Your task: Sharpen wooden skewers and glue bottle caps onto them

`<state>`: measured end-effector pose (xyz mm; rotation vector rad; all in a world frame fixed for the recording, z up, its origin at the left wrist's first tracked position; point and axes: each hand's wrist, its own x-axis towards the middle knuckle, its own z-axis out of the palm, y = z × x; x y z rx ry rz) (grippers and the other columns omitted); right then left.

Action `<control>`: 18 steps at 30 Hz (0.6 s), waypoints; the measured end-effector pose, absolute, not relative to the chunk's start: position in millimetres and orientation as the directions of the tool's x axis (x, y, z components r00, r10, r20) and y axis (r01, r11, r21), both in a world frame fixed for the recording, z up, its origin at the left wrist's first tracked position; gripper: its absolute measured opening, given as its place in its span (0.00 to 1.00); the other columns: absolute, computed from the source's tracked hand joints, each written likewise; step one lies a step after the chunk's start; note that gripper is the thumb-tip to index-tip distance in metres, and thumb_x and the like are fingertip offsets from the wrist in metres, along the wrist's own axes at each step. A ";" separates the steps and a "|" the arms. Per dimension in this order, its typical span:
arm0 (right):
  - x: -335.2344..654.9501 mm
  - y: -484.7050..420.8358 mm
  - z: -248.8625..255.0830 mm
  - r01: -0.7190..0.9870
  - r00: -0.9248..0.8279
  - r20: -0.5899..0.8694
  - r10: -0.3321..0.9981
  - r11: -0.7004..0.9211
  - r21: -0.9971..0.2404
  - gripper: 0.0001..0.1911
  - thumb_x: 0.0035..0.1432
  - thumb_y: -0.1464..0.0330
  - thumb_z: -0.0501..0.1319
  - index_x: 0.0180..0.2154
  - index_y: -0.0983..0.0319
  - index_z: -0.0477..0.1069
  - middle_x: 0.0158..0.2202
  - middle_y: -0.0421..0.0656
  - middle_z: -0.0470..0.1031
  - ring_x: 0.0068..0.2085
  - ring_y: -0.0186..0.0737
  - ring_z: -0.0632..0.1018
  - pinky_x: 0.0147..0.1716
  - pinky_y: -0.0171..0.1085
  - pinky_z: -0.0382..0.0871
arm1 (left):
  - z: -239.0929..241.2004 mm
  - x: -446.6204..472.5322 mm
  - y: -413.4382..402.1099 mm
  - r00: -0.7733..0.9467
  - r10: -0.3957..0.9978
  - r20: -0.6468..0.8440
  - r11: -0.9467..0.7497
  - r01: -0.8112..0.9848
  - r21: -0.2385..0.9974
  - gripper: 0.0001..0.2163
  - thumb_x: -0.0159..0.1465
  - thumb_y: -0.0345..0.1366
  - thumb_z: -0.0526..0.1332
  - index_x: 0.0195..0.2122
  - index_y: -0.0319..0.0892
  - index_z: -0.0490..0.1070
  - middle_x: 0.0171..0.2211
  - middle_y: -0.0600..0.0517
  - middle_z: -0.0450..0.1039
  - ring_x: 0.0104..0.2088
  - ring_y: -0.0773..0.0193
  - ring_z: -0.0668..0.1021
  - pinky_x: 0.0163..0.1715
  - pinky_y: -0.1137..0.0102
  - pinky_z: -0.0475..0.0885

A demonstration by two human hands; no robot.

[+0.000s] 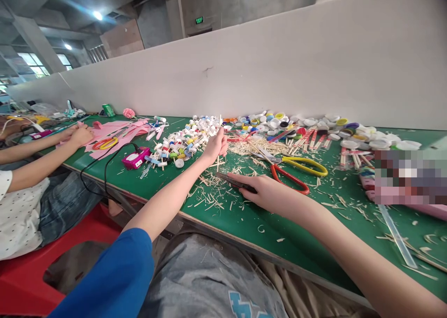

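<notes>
Left hand (214, 146), centre frame: closed around a thin wooden stick (220, 122). The stick is held near upright, its top end clear above the fist and its lower end showing below, just over the table (244, 225).

Right hand (268, 194), lower and to the right: resting on the green top, fingers folded over a dark flat tool, apparently a knife (232, 180).

The knife's axis runs near level, with the free end pointing left toward the stick's lower end. The two are near, not touching. The stick lies up-left of the right hand, and only the left hand has it.

Shavings (213, 197) lie under and between both hands. Scissors (296, 171) lie just beyond the right hand, untouched, with caps (314, 125) behind. A co-worker's hands (78, 134) are at far left, on pink paper (115, 131).
</notes>
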<state>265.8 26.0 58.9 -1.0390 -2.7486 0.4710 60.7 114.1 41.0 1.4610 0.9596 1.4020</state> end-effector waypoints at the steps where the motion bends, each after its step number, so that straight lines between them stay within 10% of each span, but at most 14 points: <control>1: 266.1 26.2 58.6 0.611 -0.747 0.041 0.664 0.709 -0.353 0.28 0.65 0.68 0.50 0.65 0.51 0.61 0.34 0.41 0.79 0.21 0.31 0.71 0.24 0.30 0.63 | 41.2 60.1 114.7 0.053 0.943 0.327 -0.325 -0.045 0.945 0.28 0.66 0.60 0.45 0.16 0.45 0.52 0.10 0.59 0.49 0.13 0.72 0.57 0.19 0.72 0.62; 9: 268.3 26.7 61.0 0.607 -0.716 0.058 0.696 0.662 -0.441 0.27 0.65 0.66 0.51 0.65 0.50 0.62 0.39 0.39 0.81 0.23 0.31 0.73 0.23 0.31 0.65 | 43.0 60.2 115.9 0.008 0.947 0.322 -0.321 -0.059 0.945 0.29 0.66 0.62 0.43 0.17 0.45 0.52 0.09 0.59 0.48 0.12 0.72 0.57 0.18 0.73 0.62; 18: 266.4 33.9 49.4 0.662 -0.692 0.247 0.678 0.733 -0.157 0.28 0.68 0.68 0.48 0.67 0.48 0.54 0.49 0.46 0.77 0.39 0.41 0.80 0.31 0.34 0.71 | 43.7 60.2 118.0 0.091 0.950 0.300 -0.291 -0.100 0.951 0.30 0.65 0.63 0.40 0.17 0.45 0.52 0.09 0.59 0.48 0.12 0.73 0.56 0.18 0.73 0.62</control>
